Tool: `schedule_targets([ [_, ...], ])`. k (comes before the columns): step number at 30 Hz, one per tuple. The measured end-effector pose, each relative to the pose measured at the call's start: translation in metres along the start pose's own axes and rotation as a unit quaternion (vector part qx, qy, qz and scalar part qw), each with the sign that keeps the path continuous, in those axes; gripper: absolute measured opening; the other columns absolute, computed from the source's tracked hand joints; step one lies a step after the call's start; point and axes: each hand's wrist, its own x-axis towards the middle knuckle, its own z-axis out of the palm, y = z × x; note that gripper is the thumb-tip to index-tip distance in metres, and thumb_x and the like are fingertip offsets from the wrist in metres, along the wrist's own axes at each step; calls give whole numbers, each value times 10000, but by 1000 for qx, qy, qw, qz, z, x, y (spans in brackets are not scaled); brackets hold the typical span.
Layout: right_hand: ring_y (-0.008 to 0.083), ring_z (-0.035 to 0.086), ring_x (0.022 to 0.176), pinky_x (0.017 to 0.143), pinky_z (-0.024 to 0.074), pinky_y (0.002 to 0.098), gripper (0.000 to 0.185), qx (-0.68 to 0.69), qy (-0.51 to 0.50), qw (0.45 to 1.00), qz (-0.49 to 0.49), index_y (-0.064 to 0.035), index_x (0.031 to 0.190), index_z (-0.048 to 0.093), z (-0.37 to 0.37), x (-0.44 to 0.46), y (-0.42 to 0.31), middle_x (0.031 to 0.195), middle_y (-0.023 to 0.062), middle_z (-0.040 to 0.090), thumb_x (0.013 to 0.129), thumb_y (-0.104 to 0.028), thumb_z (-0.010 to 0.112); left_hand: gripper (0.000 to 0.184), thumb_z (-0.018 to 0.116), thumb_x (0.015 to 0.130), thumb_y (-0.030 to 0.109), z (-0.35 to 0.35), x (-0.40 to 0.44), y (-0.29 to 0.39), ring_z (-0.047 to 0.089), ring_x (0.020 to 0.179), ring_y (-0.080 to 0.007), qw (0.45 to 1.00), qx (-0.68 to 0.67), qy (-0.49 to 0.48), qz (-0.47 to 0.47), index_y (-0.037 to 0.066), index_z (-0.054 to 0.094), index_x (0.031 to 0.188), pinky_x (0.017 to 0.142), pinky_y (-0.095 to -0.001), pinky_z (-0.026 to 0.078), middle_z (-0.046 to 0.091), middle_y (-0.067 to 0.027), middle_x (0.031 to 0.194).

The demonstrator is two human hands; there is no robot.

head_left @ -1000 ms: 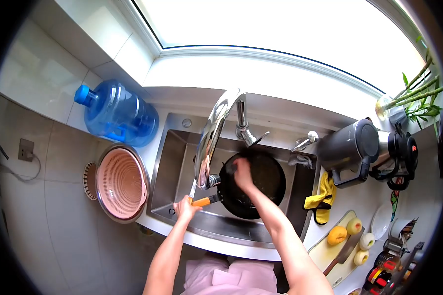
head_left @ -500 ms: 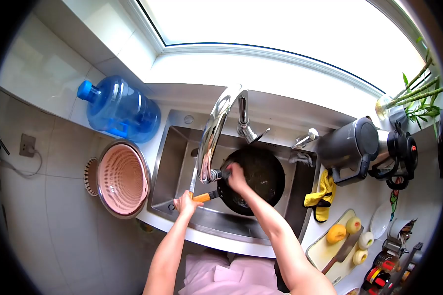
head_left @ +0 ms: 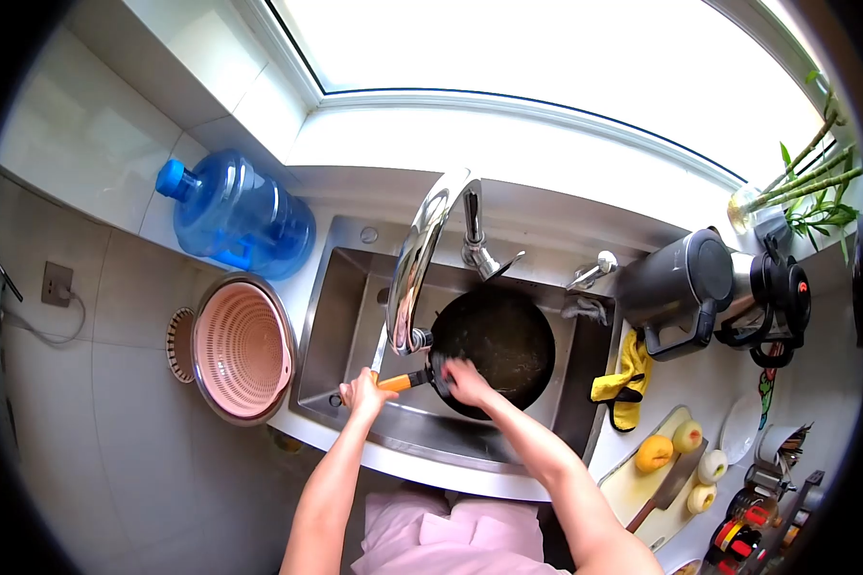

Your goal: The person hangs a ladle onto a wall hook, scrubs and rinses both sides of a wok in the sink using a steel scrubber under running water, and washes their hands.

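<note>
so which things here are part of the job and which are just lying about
Likely in the job:
- black pan, handle in the left hand, right hand at its near side
- sink under it

Seemingly just lying about:
- blue bottle
- pink colander
- cutting board, with knife
- dark kettle

The pan (head_left: pixel 513 335) sits in the sink (head_left: pixel 355 422), and the tap (head_left: pixel 420 254) arches over the basin. Over to the left, there's the colander (head_left: pixel 242 345) in its bowl (head_left: pixel 240 419), the bottle (head_left: pixel 244 216) lying behind. Across to the right: kettle (head_left: pixel 671 283) at the back, gloves (head_left: pixel 631 379) before it, then the board (head_left: pixel 633 474) nearer still, knife (head_left: pixel 676 479) on top.
</note>
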Motion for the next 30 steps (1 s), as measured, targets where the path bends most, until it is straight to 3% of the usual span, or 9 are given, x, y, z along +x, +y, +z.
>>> schedule_targets([
  [4,343,494,1042,847,456,433,221,-70,-39,993,86,-127,905,596,-5,-30,18,1047,122,563,711,-36,543,648,890,487,343,5,-12,-5,621,948,-265,1000,-23,-14,-13,78,588,995,902,-344,333,686,-125,886],
  [6,368,498,973,832,418,429,267,128,138,973,-134,-77,953,543,10,-16,18,990,163,550,692,-21,537,650,889,488,356,8,-13,-2,628,934,-256,999,-5,-26,-23,82,589,995,916,-339,319,687,-125,875],
  [9,375,497,972,829,405,437,287,127,188,963,-147,-53,979,515,22,21,6,985,182,531,699,7,524,626,878,508,371,9,-17,-1,638,903,-268,1000,8,-17,-11,81,585,979,897,-345,341,686,-129,868],
  [15,399,490,987,830,438,474,328,14,447,884,132,-11,1026,513,-46,80,20,1026,216,503,701,18,546,590,858,548,375,-2,-42,8,644,855,-310,1000,13,-3,18,72,573,967,820,-385,422,681,-144,846],
  [16,404,485,990,821,448,472,330,1,456,873,172,-8,1028,510,-55,74,13,1039,220,497,701,12,555,584,855,556,372,-3,-46,9,643,847,-320,1000,3,1,17,67,569,965,798,-399,442,678,-149,839],
  [20,332,487,1022,768,481,462,219,-109,315,942,-27,-98,950,564,-41,31,-9,1015,130,512,732,-82,574,563,848,576,343,-11,-47,15,649,844,-329,999,3,-14,31,57,559,965,767,-423,466,676,-163,832],
  [24,225,471,1043,844,399,440,132,-426,153,860,-236,-150,881,602,-79,61,34,1015,29,537,783,-179,520,547,842,591,338,-12,-44,13,653,837,-331,998,17,-5,56,55,558,964,764,-428,473,677,-160,824],
  [26,220,466,1063,853,395,468,157,-442,212,838,-241,-148,893,625,-90,64,54,1033,14,541,781,-195,526,552,843,589,342,-12,-43,13,653,841,-330,998,17,-5,54,54,557,963,764,-428,474,677,-161,828],
  [30,234,453,1117,837,393,533,226,-432,285,855,41,-138,976,638,-79,30,93,1097,29,537,783,-187,530,569,847,581,353,-14,-42,14,653,853,-327,999,7,-10,52,53,554,966,753,-426,478,677,-162,838],
])
